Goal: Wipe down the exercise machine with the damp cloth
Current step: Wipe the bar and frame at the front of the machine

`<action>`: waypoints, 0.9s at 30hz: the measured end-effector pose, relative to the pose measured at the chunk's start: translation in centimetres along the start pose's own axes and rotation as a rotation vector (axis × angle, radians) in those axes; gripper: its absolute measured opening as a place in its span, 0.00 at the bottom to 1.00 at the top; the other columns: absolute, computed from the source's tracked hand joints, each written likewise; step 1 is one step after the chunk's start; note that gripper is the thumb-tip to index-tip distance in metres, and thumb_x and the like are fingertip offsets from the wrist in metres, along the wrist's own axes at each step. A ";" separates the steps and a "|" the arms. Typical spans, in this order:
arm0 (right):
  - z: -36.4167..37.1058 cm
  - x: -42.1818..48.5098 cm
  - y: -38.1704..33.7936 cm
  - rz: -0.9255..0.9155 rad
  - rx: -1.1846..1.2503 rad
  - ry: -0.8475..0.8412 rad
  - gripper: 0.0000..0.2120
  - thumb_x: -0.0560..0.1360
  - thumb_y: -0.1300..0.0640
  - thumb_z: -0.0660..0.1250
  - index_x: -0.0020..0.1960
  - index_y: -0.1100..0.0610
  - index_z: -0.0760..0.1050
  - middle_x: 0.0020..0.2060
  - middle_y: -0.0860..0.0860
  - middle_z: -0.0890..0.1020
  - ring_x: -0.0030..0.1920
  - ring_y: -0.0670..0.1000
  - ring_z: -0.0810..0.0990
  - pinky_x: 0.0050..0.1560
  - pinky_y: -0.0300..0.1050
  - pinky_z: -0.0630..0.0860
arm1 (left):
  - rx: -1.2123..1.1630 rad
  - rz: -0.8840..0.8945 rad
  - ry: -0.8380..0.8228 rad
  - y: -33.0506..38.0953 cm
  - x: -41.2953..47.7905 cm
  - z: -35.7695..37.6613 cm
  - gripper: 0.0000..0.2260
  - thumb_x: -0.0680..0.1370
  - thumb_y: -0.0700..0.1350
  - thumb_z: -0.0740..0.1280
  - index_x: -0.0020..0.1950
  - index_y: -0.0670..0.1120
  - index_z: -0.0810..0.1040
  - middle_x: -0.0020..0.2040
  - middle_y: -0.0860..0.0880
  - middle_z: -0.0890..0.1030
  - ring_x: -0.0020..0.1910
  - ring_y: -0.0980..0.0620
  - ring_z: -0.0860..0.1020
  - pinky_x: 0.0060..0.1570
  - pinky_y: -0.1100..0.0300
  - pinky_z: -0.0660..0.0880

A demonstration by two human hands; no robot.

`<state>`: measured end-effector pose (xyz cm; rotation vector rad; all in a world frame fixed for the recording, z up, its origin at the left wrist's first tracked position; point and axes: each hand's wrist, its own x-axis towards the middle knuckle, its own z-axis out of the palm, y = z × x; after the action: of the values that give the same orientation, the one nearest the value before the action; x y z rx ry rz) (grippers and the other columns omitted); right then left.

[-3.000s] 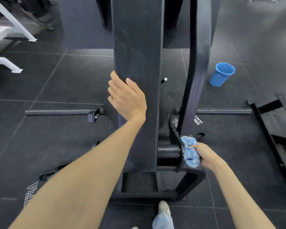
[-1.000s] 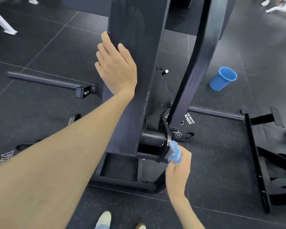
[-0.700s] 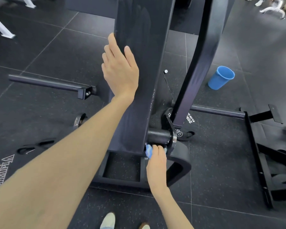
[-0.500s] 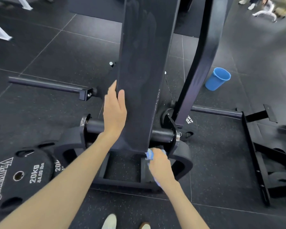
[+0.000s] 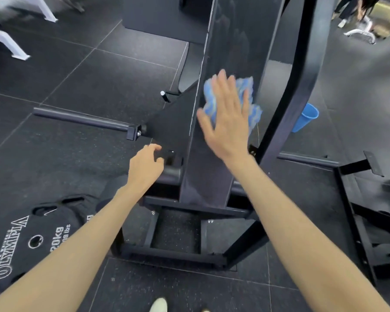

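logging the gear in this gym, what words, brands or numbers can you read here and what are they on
"OLYMPIA": white brand lettering along the rim of the black weight plate lying on the floor at lower left.
"20kg": white, on the same plate; the left forearm cuts into the first digit.
Line under it ends in "lbs"; its number is blurred and partly hidden.
A smaller line of text above "OLYMPIA" is too small to read.
No text shows on the machine upright, cloth or blue cup.

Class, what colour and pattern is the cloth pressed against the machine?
The cloth is blue with pale wavy stripes; head view.
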<state>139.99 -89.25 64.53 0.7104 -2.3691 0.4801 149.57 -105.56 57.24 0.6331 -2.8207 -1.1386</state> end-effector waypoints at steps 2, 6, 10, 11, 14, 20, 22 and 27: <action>0.5 -6.0 -0.6 -0.211 -0.067 -0.142 0.30 0.78 0.47 0.61 0.76 0.56 0.59 0.75 0.51 0.60 0.76 0.52 0.54 0.76 0.54 0.46 | -0.009 -0.040 -0.025 -0.4 -0.1 0.5 0.19 0.77 0.38 0.61 0.69 0.44 0.69 0.60 0.42 0.77 0.59 0.42 0.74 0.60 0.49 0.70; 0.9 -10.2 1.8 -0.700 -0.319 -0.278 0.29 0.75 0.58 0.60 0.75 0.53 0.60 0.74 0.48 0.63 0.74 0.49 0.60 0.75 0.51 0.52 | 0.050 -0.076 -0.056 -0.3 0.3 0.7 0.19 0.78 0.39 0.60 0.70 0.44 0.69 0.65 0.43 0.75 0.62 0.43 0.72 0.57 0.52 0.68; 0.8 0.0 2.9 -0.632 -0.406 -0.113 0.26 0.76 0.66 0.52 0.74 0.58 0.60 0.73 0.53 0.65 0.71 0.53 0.66 0.71 0.53 0.60 | 0.191 -0.095 -0.128 0.3 0.9 -0.1 0.14 0.76 0.38 0.60 0.60 0.45 0.76 0.58 0.44 0.79 0.58 0.43 0.74 0.51 0.57 0.68; 0.6 3.2 3.1 -0.539 -0.409 -0.038 0.25 0.76 0.65 0.55 0.73 0.58 0.62 0.72 0.53 0.67 0.71 0.54 0.67 0.70 0.54 0.61 | 0.242 -0.099 -0.150 0.6 1.1 -0.3 0.13 0.75 0.39 0.60 0.57 0.44 0.77 0.56 0.43 0.79 0.56 0.42 0.75 0.48 0.58 0.68; -0.9 11.2 2.9 -0.274 -0.244 0.052 0.24 0.79 0.59 0.58 0.74 0.56 0.63 0.73 0.52 0.66 0.73 0.52 0.63 0.73 0.52 0.57 | 0.381 -0.070 -0.206 1.1 1.9 -0.5 0.12 0.73 0.39 0.61 0.55 0.42 0.77 0.52 0.41 0.79 0.51 0.41 0.76 0.44 0.58 0.67; -1.0 11.5 0.2 -0.079 -0.092 0.099 0.23 0.79 0.51 0.55 0.72 0.57 0.65 0.74 0.52 0.63 0.75 0.54 0.58 0.75 0.56 0.48 | 0.376 -0.093 -0.191 0.9 1.9 -0.5 0.14 0.72 0.38 0.61 0.56 0.40 0.78 0.43 0.43 0.75 0.41 0.44 0.72 0.40 0.58 0.68; -0.3 6.7 -0.2 -0.236 -0.092 0.015 0.23 0.79 0.49 0.55 0.71 0.57 0.68 0.74 0.53 0.63 0.75 0.54 0.58 0.75 0.59 0.49 | 0.384 -0.099 -0.195 1.1 2.0 -0.7 0.13 0.73 0.39 0.61 0.56 0.40 0.78 0.38 0.46 0.72 0.40 0.44 0.71 0.39 0.59 0.68; -0.1 2.3 1.8 -0.583 -0.224 -0.028 0.18 0.81 0.51 0.57 0.67 0.57 0.73 0.70 0.55 0.70 0.71 0.53 0.67 0.71 0.58 0.60 | 0.359 -0.102 -0.239 0.9 2.1 -0.8 0.14 0.72 0.39 0.61 0.57 0.41 0.77 0.48 0.42 0.77 0.43 0.44 0.73 0.41 0.59 0.69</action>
<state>137.44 -88.59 65.80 1.2390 -2.0600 -0.0454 147.48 -106.29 58.12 0.7089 -3.2707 -0.7672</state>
